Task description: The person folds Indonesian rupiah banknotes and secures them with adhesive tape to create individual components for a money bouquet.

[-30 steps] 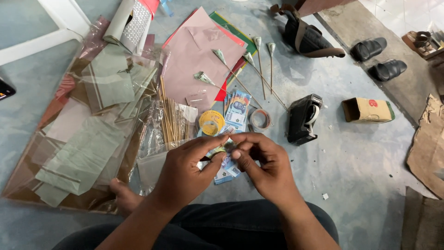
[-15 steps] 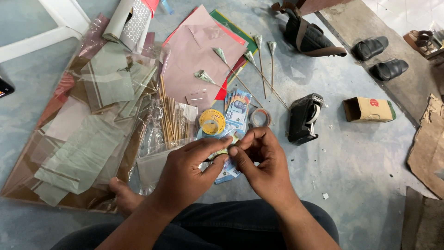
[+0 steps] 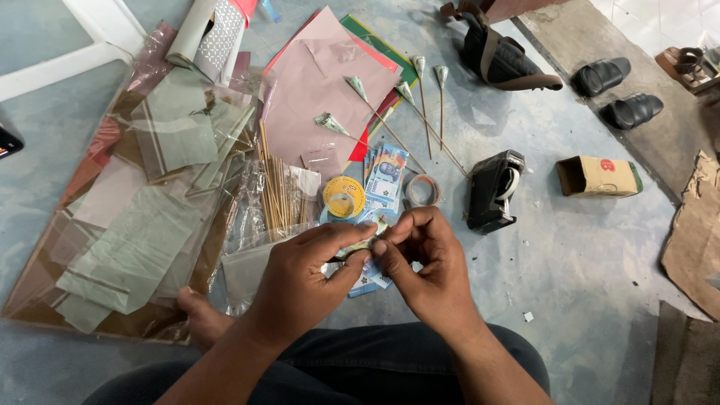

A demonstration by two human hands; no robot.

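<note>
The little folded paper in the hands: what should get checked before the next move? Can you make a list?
1. Both hands on the folded paper: ok, the left hand and the right hand pinch it between fingertips.
2. Fold tight and even: cannot tell, the fingers hide most of it.
3. Sticks within reach: ok, the bundle of sticks lies just beyond the left hand.
4. Tape close by: ok, the yellow tape roll and the clear tape roll lie just ahead of the hands.
5. More paper ready: ok, the blue notes lie beside the tape.
6. Finished cones on sticks out of the way: ok, they lie farther off.
</note>
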